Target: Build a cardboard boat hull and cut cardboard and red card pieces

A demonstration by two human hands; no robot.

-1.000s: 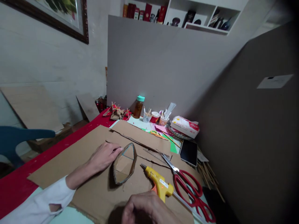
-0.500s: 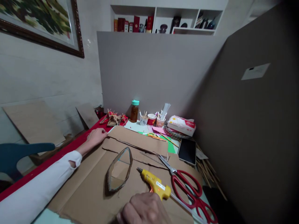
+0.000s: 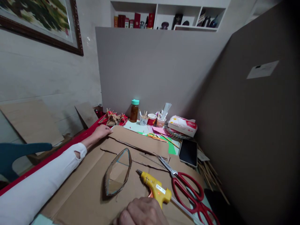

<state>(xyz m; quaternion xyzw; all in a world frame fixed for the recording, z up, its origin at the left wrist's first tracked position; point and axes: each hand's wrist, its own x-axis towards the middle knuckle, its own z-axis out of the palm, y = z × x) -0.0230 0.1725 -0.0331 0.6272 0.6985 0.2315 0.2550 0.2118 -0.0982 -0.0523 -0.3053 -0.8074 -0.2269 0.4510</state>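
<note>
My left hand (image 3: 102, 132) reaches to the far left end of a cardboard strip (image 3: 140, 140), its fingers closed together at the corner; what they pinch is too small to make out. At the bottom edge my right hand (image 3: 142, 212) is a curled fist, its fingertips hidden, right beside the yellow hot glue gun (image 3: 154, 187). The fist covers part of the gun's handle, and I cannot tell whether it grips it. An open boat-shaped cardboard frame (image 3: 118, 173) stands on the large cardboard sheet (image 3: 82, 193). Red-handled scissors (image 3: 187, 187) lie right of the glue gun, blades partly apart.
At the back stand a brown bottle with a teal lid (image 3: 134, 112), paper cups (image 3: 152, 119) with sticks and pens, and a tissue pack (image 3: 182, 125). A phone (image 3: 188, 152) and wooden sticks (image 3: 211, 175) lie right. A grey partition (image 3: 152, 68) closes off the back.
My left hand has shifted slightly forward and right at the strip's end. My right fist has dropped a little lower. The glue gun and scissors stay put.
</note>
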